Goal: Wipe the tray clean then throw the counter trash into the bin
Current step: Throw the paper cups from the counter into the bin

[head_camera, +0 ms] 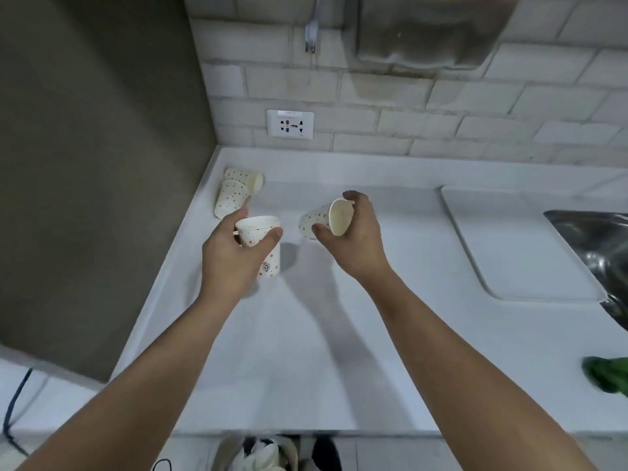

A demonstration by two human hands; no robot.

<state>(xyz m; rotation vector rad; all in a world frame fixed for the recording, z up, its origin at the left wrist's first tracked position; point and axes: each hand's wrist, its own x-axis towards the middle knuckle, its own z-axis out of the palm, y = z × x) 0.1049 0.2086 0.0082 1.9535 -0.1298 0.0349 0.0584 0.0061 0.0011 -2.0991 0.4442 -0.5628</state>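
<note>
**A dotted paper cup in each hand above the counter**

The left hand (231,256) grips an upright cup (270,261) of white paper with orange dots. The thumb curls across its front just under the rim and the fingers wrap round the far side, mostly hidden. Whether its base touches the white counter (306,351) cannot be told.

The right hand (353,239) holds a tilted cup (317,217) of the same pattern. It lies nearly on its side in the air with its open mouth turned toward the palm. The thumb sits at the lower rim and the fingers hook over the upper rim. The two cups are near each other but apart. Both forearms reach forward from the bottom corners, wrists slightly bent inward.

In the back left corner of the counter a pair of cups (232,198) lies on its side beside the grey wall, just beyond the left hand's knuckles. To the right, well apart from the hands, a white tray (509,239) lies flat against the steel sink (598,243). A green cloth (606,379) shows at the right edge.

Below the counter's front edge is a bin (221,453) with pale items inside (blurred, so not identifiable). A wall socket (290,124) is set in the white brick-pattern tiles, a grey towel (435,32) hangs above, and a blue cable (13,402) runs down at the far left.
</note>
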